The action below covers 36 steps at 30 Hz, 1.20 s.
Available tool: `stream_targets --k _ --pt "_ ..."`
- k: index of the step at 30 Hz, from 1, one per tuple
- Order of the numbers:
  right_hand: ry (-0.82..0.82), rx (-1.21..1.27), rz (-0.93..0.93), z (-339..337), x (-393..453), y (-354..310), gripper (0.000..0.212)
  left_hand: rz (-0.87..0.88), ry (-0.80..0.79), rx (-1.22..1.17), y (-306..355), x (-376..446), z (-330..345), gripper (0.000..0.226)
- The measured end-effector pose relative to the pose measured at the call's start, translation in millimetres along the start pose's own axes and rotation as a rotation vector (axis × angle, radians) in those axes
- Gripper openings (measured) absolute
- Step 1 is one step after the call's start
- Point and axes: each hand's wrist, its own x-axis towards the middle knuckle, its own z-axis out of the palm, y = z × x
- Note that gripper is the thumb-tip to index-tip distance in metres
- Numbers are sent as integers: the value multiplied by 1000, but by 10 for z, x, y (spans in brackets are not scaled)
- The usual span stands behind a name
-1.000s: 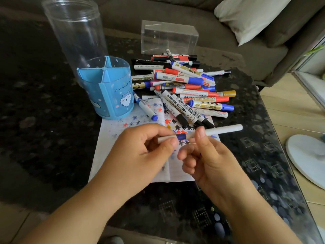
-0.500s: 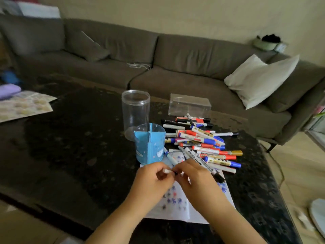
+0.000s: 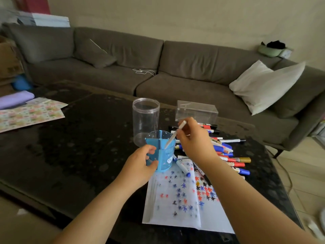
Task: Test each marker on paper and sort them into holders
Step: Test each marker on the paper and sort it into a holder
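My right hand (image 3: 194, 138) holds a white marker (image 3: 174, 135) tilted, with its lower end inside a compartment of the blue divided holder (image 3: 164, 155). My left hand (image 3: 140, 164) grips the left side of that holder. The white paper (image 3: 179, 199), covered with blue, red and black test marks, lies in front of the holder. A pile of several markers (image 3: 226, 154) lies to the right, partly hidden behind my right hand. A blue-capped marker (image 3: 182, 166) rests on the paper's top edge.
A tall clear jar (image 3: 145, 118) stands just behind the blue holder, and a clear box (image 3: 196, 111) lies behind the pile. Patterned sheets (image 3: 29, 113) sit at the dark table's far left. A grey sofa (image 3: 158, 67) runs behind the table.
Both hands were capping the marker over the paper. Now my right hand has lifted it into the blue holder and my left hand has moved onto the holder. The camera has tilted up.
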Motion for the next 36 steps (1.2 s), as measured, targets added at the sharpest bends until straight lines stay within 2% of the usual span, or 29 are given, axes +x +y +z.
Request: stream_targets --k 3,6,9,12,18,21,24,27,31,36 --pt "-190 -117 63 199 78 81 17 3 15 -17 -35 3 69 34" --pt "-322 -184 25 282 57 207 24 13 18 -29 -73 -39 161 33" --pt "-245 -127 56 203 -25 384 29 19 7 -56 -88 -85 291 31" --pt "-85 -250 68 179 -117 625 28 3 -27 -83 -74 -129 432 24" --pt "-343 -534 208 480 -227 884 31 -18 -68 -50 -74 -188 578 13" --pt "-342 -583 206 485 -243 872 25 -21 -70 -27 -75 -203 590 14" --pt "-247 -590 218 231 -342 888 24 -27 -62 -31 -36 -223 603 11" --pt "-180 -493 303 -124 -600 960 24 -37 -59 -71 43 -245 706 7" --pt "-172 -182 408 -419 -1058 989 12 -110 -120 -214 233 -247 929 6" --pt "-334 201 544 -580 -1345 1035 20 -350 -214 -748 424 -275 1207 14"
